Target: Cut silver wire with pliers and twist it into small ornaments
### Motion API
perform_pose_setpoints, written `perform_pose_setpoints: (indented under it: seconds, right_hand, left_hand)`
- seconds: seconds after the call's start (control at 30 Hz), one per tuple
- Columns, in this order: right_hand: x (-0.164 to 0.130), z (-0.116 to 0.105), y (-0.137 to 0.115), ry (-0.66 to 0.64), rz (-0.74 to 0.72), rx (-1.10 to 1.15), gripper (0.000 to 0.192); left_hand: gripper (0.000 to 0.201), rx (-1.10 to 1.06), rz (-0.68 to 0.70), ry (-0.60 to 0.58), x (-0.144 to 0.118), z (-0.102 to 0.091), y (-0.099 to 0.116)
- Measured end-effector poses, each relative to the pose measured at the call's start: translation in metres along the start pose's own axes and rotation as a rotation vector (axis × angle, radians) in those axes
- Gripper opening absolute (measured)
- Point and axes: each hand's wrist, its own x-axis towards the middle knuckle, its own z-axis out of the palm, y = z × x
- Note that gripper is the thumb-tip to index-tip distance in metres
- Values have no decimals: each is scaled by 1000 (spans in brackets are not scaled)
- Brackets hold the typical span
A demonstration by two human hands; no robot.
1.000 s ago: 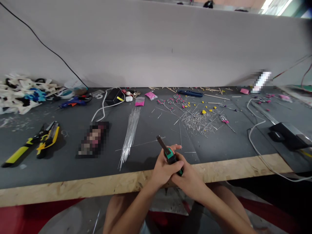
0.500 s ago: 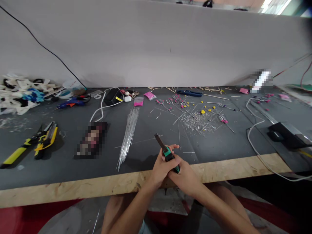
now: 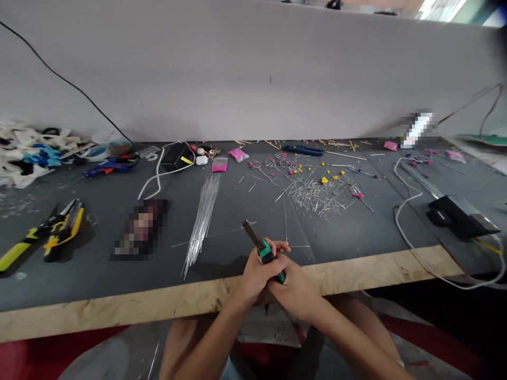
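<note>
In front of the table's near edge, my left hand (image 3: 253,275) and my right hand (image 3: 296,293) are pressed together around one hand tool (image 3: 266,252). It has a black-and-green grip and a long, narrow, dark metal end pointing up and to the left; its exact kind is unclear. Fingers of both hands are closed on the grip, which they partly hide. Beyond the metal end, a thin wire (image 3: 209,236) lies across the table and over a bundle of straight silver wires (image 3: 203,227). I cannot tell whether the tool touches that wire.
Cutting tools with yellow-and-black handles (image 3: 65,232) and a blue glue gun (image 3: 109,167) lie left. Cut wire pieces (image 3: 317,198) and small pink-and-white wire shapes (image 3: 281,162) spread across the middle. A black box (image 3: 465,215) and white cable (image 3: 410,243) are at right.
The whole scene has shifted slightly left as the camera turned right. Both hands keep their hold on the tool, almost unmoved.
</note>
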Motion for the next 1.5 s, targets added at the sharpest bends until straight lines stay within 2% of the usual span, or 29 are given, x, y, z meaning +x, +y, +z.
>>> perform_pose_setpoints:
  seconds: [0.2, 0.37, 0.5, 0.83, 1.17, 1.3, 1.4, 1.43, 1.5]
  right_hand:
    - [2, -4, -5, -39, 6, -19, 32]
    - [3, -6, -3, -80, -7, 2, 35]
    - [2, -6, 1, -98, -9, 17, 32]
    - [7, -8, -1, -109, -5, 48, 30]
    - [6, -8, 4, -89, 32, 51, 30]
    - [3, -11, 5, -77, 75, 143, 30]
    - [0, -18, 0, -85, 116, 199, 25]
    - [-1, -21, -2, -93, 126, 206, 23]
    - [-3, -26, -5, -100, 150, 199, 23]
  left_hand:
    - [22, -29, 0, 52, 0, 2, -6]
    - [22, -6, 55, 91, -1, 3, -11]
    - [21, 29, 82, 132, -1, 5, -13]
    - [20, 59, 47, 238, 5, 14, -7]
    - [21, 38, 53, 208, 4, 10, -15]
    - [29, -13, 46, 88, 1, 8, -14]
    - [57, -129, 85, 29, 4, 2, -7]
    - [59, -159, 125, 56, 6, -1, -3]
    - [47, -177, 253, 171, 10, -9, 5]
